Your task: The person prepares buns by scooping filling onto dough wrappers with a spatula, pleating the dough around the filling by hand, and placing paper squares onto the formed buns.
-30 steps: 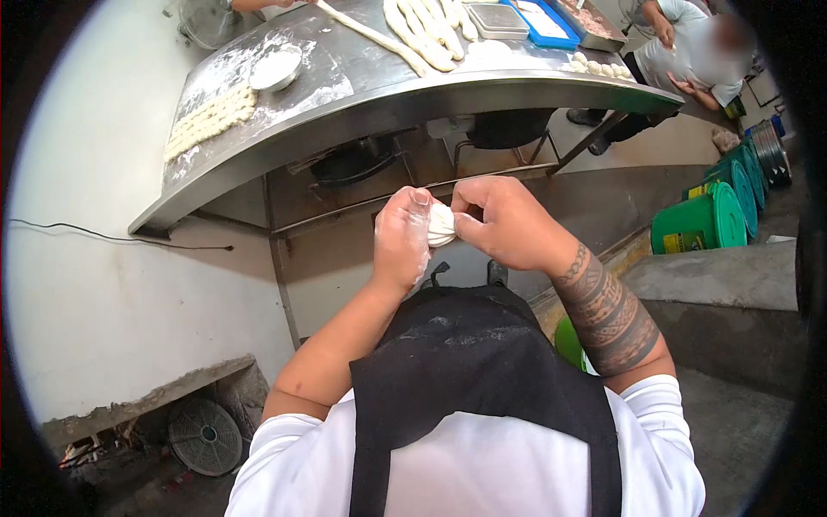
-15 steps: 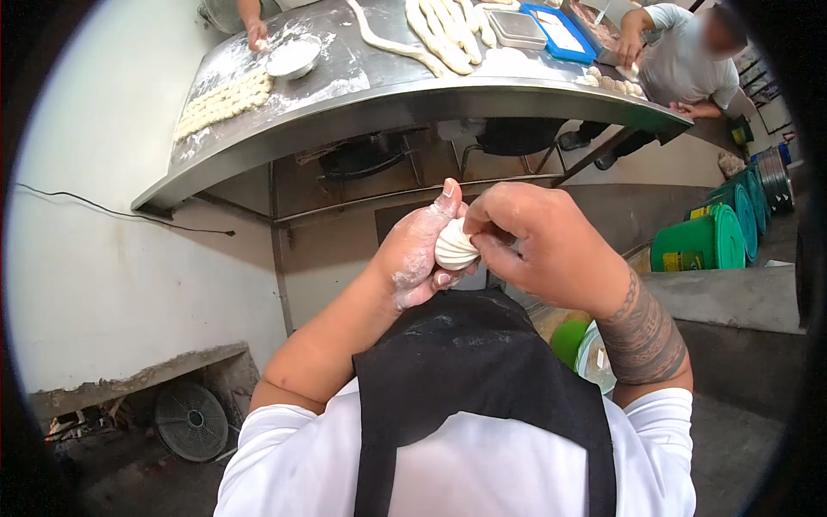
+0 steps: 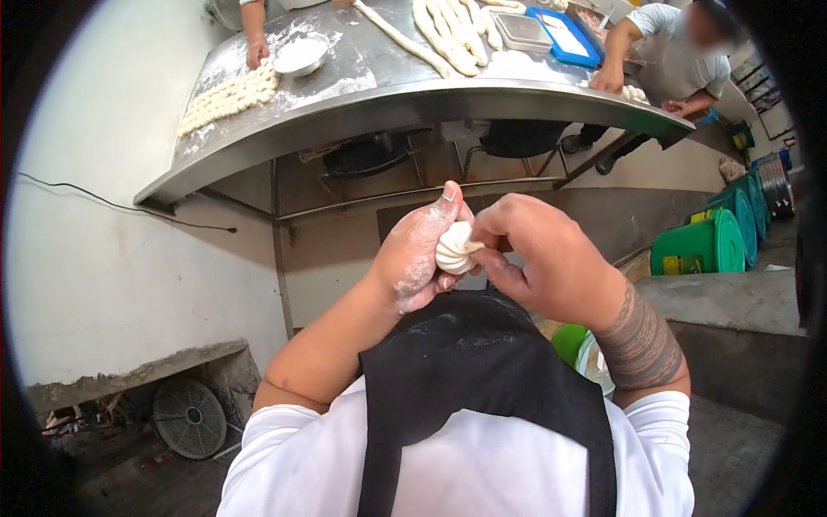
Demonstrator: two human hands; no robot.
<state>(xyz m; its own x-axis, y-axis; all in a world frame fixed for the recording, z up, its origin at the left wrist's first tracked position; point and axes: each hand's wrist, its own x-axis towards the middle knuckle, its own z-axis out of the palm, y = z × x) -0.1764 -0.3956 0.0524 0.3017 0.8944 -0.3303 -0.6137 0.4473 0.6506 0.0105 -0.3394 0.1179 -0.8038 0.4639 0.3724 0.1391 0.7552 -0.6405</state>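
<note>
A small white dough bun [image 3: 454,249] with spiral pleats lies in my left hand [image 3: 419,252], whose palm and fingers are curled round it and dusted with flour. My right hand [image 3: 547,254] pinches a short twist of dough at the bun's right side between thumb and fingers. Both hands are in front of the black apron's [image 3: 482,353] upper edge.
Ahead stands a metal table [image 3: 379,73] bearing dough ropes [image 3: 448,34], rows of dough pieces [image 3: 228,102], a flour bowl [image 3: 301,55] and a blue tray [image 3: 564,36]. A co-worker [image 3: 680,52] is at its right; another's hand [image 3: 258,50] is at left. Green buckets [image 3: 699,246] stand right.
My right hand has drawn slightly right, pulling a twist of dough out from the bun. The co-worker's hand at the right has moved down to the dough pieces on the table.
</note>
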